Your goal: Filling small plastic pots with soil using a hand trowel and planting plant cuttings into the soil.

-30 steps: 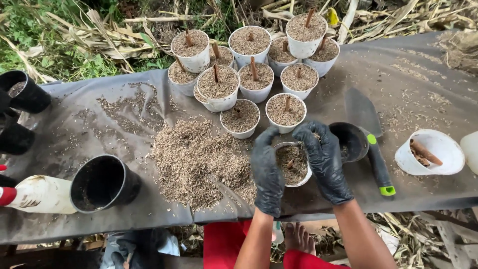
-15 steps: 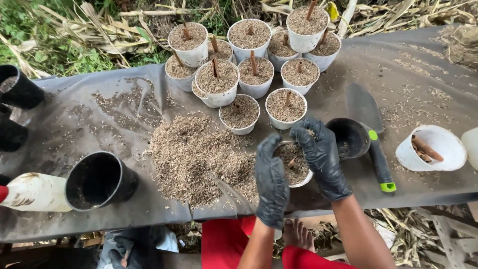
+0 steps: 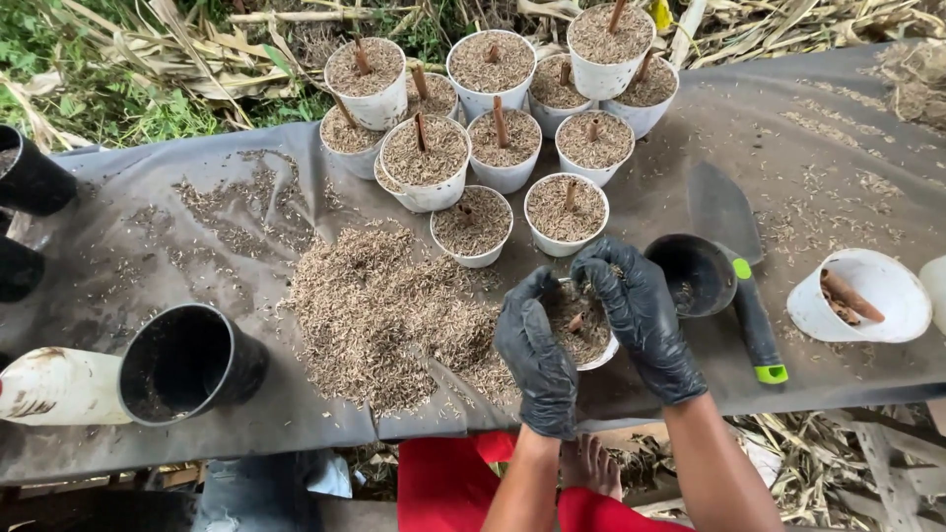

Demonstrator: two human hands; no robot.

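The white pot (image 3: 583, 330) is now closed in more tightly by both gloved hands: the left hand (image 3: 537, 355) has been brought against its rim, and the right hand (image 3: 639, 315) curled further over its husk filling.

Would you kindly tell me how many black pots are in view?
4: two at the table's left edge, one lying on its side at lower left, one beside the trowel. More may sit beyond the left edge.
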